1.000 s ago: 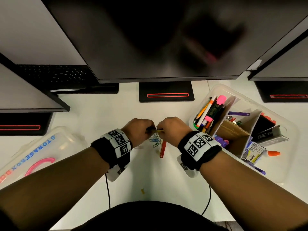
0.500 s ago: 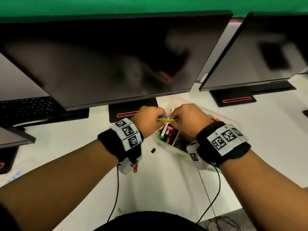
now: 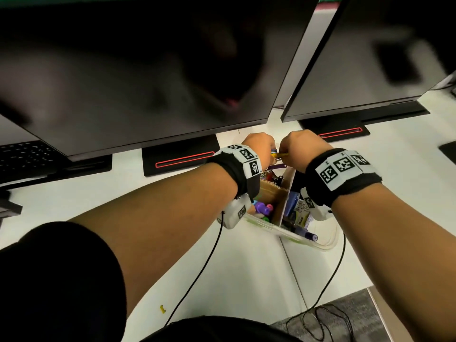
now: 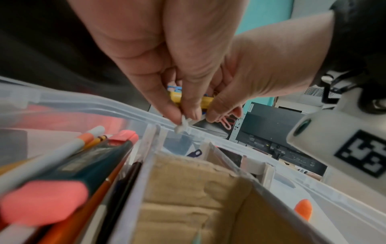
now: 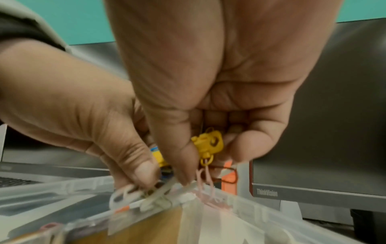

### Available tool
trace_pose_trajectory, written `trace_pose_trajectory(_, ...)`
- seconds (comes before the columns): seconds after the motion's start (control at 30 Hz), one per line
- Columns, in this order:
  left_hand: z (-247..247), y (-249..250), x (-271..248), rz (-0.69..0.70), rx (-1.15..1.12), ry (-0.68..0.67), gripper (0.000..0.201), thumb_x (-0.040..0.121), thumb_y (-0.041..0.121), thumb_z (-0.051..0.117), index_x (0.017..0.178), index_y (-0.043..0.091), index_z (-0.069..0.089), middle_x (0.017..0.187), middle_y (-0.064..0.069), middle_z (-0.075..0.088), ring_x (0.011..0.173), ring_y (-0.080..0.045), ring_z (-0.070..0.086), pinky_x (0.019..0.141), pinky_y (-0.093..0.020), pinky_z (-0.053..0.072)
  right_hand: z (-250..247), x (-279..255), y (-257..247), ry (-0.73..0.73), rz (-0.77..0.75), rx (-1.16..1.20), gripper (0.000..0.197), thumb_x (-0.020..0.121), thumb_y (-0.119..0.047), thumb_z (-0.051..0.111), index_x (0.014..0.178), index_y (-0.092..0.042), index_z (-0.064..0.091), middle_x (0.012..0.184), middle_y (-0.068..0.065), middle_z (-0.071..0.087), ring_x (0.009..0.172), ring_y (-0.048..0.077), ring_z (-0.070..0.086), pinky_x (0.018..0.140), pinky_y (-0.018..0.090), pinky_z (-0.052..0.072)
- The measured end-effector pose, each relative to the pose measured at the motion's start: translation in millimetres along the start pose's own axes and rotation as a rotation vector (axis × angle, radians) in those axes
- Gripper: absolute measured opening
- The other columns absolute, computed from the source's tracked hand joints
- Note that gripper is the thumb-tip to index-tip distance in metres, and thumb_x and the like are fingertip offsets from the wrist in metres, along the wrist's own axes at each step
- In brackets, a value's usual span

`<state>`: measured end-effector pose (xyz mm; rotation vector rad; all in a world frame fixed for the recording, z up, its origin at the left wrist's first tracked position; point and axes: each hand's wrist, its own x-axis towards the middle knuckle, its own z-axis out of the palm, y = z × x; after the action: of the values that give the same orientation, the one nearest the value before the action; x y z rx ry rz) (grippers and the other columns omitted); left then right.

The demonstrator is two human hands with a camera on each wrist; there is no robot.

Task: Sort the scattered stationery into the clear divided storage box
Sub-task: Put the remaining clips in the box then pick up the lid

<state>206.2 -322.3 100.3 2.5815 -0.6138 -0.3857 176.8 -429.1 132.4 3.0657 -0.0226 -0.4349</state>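
- Left hand [image 3: 256, 149] and right hand [image 3: 302, 149], fingertips together, pinch a small bunch of clips [image 5: 206, 145]: yellow piece, pink paper clips dangling.
- Bunch now above the far rim of the clear divided box [image 3: 328, 245]; a second ago both hands worked at the white desk [image 3: 246, 280], left of the box.
- Cardboard divider [image 4: 188, 189] directly below the hands.
- Pens and highlighters [image 4: 62, 173] fill the left compartment.

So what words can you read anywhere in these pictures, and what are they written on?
"ThinkVision": on the grey bezel of the monitor, in the right wrist view.
"Lenovo": on the back of a black monitor, in the left wrist view.
Label on a packet in the storage box: too small to read.
Wristband markers: square black-and-white codes, not words.
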Motion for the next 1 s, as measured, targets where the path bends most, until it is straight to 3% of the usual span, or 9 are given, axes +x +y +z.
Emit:
trace_pose_trajectory(0.13, 1, -1, -4, 0.003, 0.036, -0.111, 0.031, 0.089, 0.014, 0.058, 0.119, 0.007, 0.060, 0.118, -0.011, 0.063, 0.108, -0.028, 0.059, 0.091, -0.030, 0.046, 3, 9, -6, -0.063, -0.015, -0.047, 0.020, 0.087, -0.022, 0.062, 0.102, -0.010, 0.070, 0.102, 0.011, 0.068, 0.095, 0.026, 0.063, 0.078, 0.028, 0.047)
trace_pose_trajectory(0.23, -4, -10, -10, -0.010, -0.093, -0.102, 0.033, 0.091, 0.003, 0.047, 0.121, 0.008, 0.060, 0.120, -0.011, 0.062, 0.103, -0.022, 0.059, 0.091, -0.029, 0.046, 10, 11, -9, -0.116, -0.010, -0.029, 0.024, 0.085, -0.020, 0.065, 0.107, -0.012, 0.070, 0.108, 0.008, 0.068, 0.100, 0.025, 0.063, 0.085, 0.029, 0.049)
trace_pose_trajectory(0.4, -14, -31, -21, -0.095, -0.414, -0.105, 0.030, 0.089, -0.004, 0.046, 0.114, 0.004, 0.061, 0.087, 0.001, 0.059, 0.076, -0.013, 0.057, 0.073, -0.025, 0.052, 11, 9, -17, -0.104, 0.032, 0.079, 0.025, 0.086, -0.015, 0.064, 0.110, -0.012, 0.068, 0.115, 0.008, 0.065, 0.105, 0.027, 0.061, 0.091, 0.031, 0.049)
trace_pose_trajectory(0.5, -22, -50, -34, -0.091, -0.495, -0.131, 0.024, 0.091, -0.003, 0.039, 0.102, 0.002, 0.060, 0.059, 0.006, 0.055, 0.054, -0.005, 0.052, 0.045, -0.013, 0.044, 9, 4, -28, -0.041, 0.013, 0.183, 0.019, 0.087, -0.010, 0.058, 0.101, -0.011, 0.070, 0.109, 0.009, 0.067, 0.102, 0.027, 0.062, 0.092, 0.031, 0.049)
trace_pose_trajectory(0.67, -29, -89, -64, -0.152, -0.466, -0.015, 0.025, 0.088, -0.003, 0.048, 0.103, 0.009, 0.065, 0.083, 0.004, 0.061, 0.072, -0.007, 0.060, 0.056, -0.012, 0.050, 19, -20, -38, -0.142, 0.005, 0.333, 0.013, 0.078, -0.016, 0.062, 0.086, -0.014, 0.073, 0.094, 0.003, 0.069, 0.090, 0.022, 0.063, 0.085, 0.032, 0.052)
trace_pose_trajectory(0.73, -27, -113, -77, -0.175, -0.398, 0.044, 0.020, 0.089, 0.004, 0.052, 0.097, 0.016, 0.066, 0.082, 0.007, 0.063, 0.069, -0.003, 0.061, 0.050, -0.009, 0.048, 20, -26, -46, -0.154, -0.030, 0.375, 0.013, 0.083, -0.018, 0.060, 0.086, -0.010, 0.070, 0.090, 0.003, 0.068, 0.085, 0.019, 0.061, 0.077, 0.027, 0.047)
trace_pose_trajectory(0.83, -22, -149, -94, -0.224, -0.257, 0.104, 0.015, 0.087, 0.010, 0.057, 0.093, 0.018, 0.068, 0.081, 0.008, 0.065, 0.067, -0.004, 0.060, 0.057, -0.007, 0.041, 16, -34, -71, -0.157, -0.130, 0.441, 0.010, 0.087, -0.019, 0.060, 0.078, -0.015, 0.065, 0.083, 0.001, 0.063, 0.079, 0.016, 0.057, 0.072, 0.024, 0.039)
trace_pose_trajectory(0.9, -15, -169, -106, -0.250, -0.151, 0.085, 0.014, 0.086, 0.011, 0.060, 0.096, 0.015, 0.069, 0.089, 0.004, 0.066, 0.079, -0.011, 0.061, 0.068, -0.013, 0.039, 20, -40, -95, -0.170, -0.211, 0.410, 0.013, 0.087, -0.017, 0.056, 0.077, -0.015, 0.065, 0.085, 0.003, 0.065, 0.080, 0.019, 0.060, 0.071, 0.024, 0.044)
trace_pose_trajectory(1.0, 0, -191, -127, -0.287, -0.038, -0.102, 0.022, 0.083, 0.015, 0.067, 0.105, 0.013, 0.066, 0.105, -0.004, 0.067, 0.096, -0.021, 0.063, 0.076, -0.018, 0.039, 42, -49, -133, -0.161, -0.327, 0.335, 0.018, 0.089, -0.014, 0.051, 0.092, -0.010, 0.068, 0.101, 0.006, 0.067, 0.094, 0.023, 0.062, 0.080, 0.026, 0.048)
